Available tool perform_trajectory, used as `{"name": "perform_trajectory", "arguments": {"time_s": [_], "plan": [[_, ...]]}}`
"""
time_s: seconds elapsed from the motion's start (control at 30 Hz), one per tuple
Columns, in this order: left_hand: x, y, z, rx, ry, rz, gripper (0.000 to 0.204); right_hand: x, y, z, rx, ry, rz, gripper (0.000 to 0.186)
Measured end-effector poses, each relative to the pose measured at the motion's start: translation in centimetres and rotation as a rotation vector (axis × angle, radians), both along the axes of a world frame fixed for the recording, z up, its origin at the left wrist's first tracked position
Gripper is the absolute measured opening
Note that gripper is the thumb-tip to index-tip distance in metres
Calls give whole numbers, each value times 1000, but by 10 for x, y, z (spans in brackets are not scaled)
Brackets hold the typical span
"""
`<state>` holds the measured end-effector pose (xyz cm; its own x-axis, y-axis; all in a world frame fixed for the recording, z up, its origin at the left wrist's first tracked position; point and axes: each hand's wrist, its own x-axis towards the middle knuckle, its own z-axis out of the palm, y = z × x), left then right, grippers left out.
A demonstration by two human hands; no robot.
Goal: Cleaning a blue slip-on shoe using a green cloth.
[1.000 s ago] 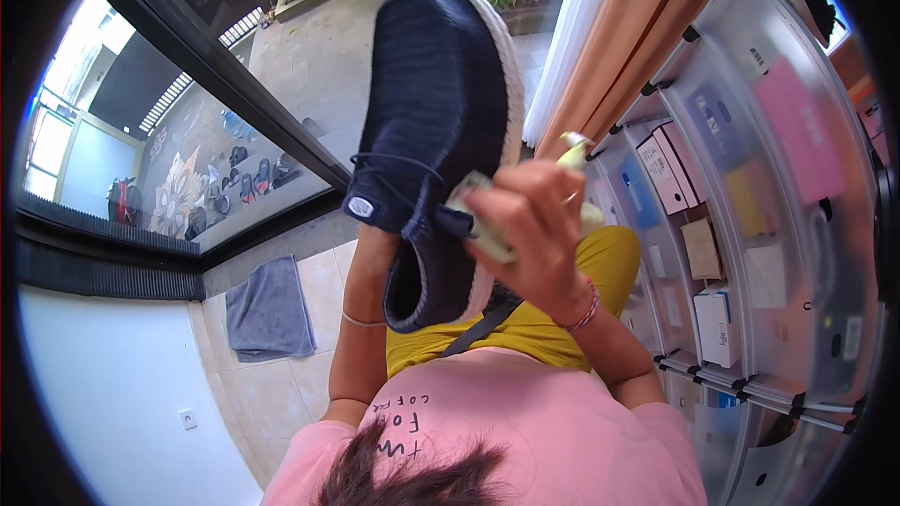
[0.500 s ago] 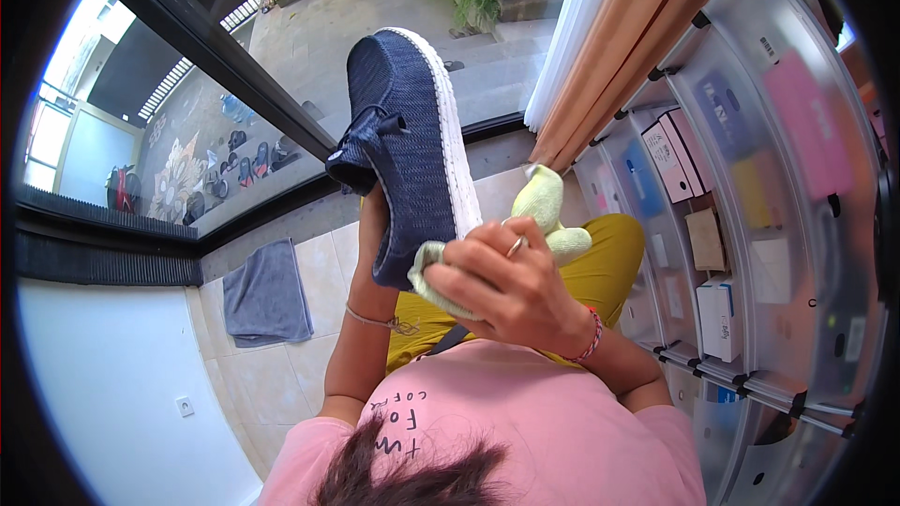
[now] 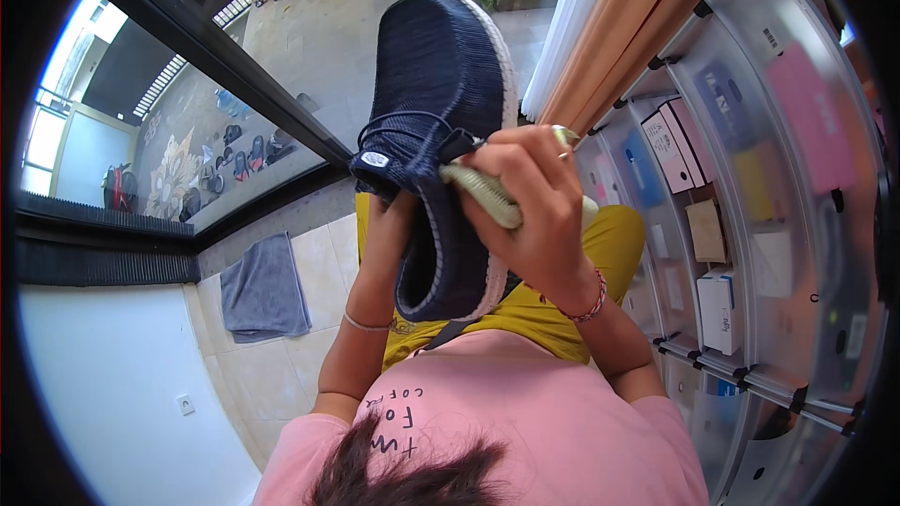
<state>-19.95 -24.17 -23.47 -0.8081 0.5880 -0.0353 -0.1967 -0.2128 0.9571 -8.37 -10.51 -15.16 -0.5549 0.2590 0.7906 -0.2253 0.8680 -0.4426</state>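
A navy blue fabric shoe [image 3: 436, 66] with a white sole is held up in front of me, toe pointing away and its upper turned toward me. My left hand [image 3: 391, 220] reaches into the shoe's opening from the left; its fingers are hidden inside, and the shoe rests on it. In my right hand [image 3: 530, 197] is a bunched pale green cloth [image 3: 487, 195], gripped between thumb and fingers. The cloth presses against the shoe's right side, close to the laces and just below the dark lace end.
Plastic drawers [image 3: 769, 178] line the right side, beside an orange curtain [image 3: 609, 33]. A grey towel [image 3: 264, 289] lies on the tiled floor at left. Beyond the glass door frame [image 3: 225, 56], several pairs of footwear [image 3: 248, 159] stand outside.
The shoe has turned so that its upper and opening face me more, and it has shifted up and right. My right hand moved the cloth from the heel end up toward the laces.
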Motion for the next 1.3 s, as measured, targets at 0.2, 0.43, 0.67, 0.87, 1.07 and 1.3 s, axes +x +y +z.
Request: {"name": "perform_trajectory", "arguments": {"time_s": [0.2,0.43,0.67,0.87,1.07,1.3], "plan": [[-5,4,14,48,-174,-28,34,27,-16,4,-21,-249,243,30],[-24,5,-38,118,-281,-40,34,41,-36,-10,219,-226,145,36],[-5,4,16,607,-593,19,49,35,-12,-22,49,-88,45,34],[-3,-22,29,865,-475,-180,62,34,-12,-28,-79,49,89,37],[7,-2,34,741,-384,-197,80,32,-15,-20,-152,17,161,40],[14,9,33,756,-402,-233,93,35,-21,0,-134,-48,198,32]]}}
